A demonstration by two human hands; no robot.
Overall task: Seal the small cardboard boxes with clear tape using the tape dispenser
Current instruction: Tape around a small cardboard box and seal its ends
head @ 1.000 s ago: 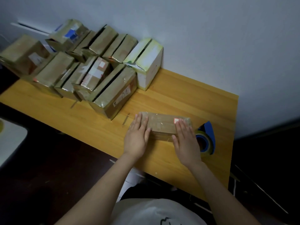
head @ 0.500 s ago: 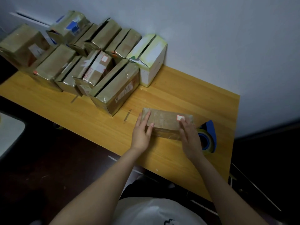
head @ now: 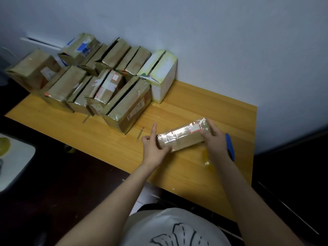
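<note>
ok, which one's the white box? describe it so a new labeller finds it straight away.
On the wooden table, find the cluster of boxes against the wall at the far left. The white box stands at that cluster's right end. It is the only white one, with yellowish top edges; its neighbours are brown cardboard.

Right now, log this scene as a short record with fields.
box: taped, shiny, tilted, held at both ends
label: small, red-edged, on the box's top
left grip: holds the box's left end, index finger raised
right grip: wraps the box's right end
dispenser: blue, mostly hidden behind the right grip
table: wooden
stack: many taped boxes, back left of the table
white box: at the stack's right end
</note>
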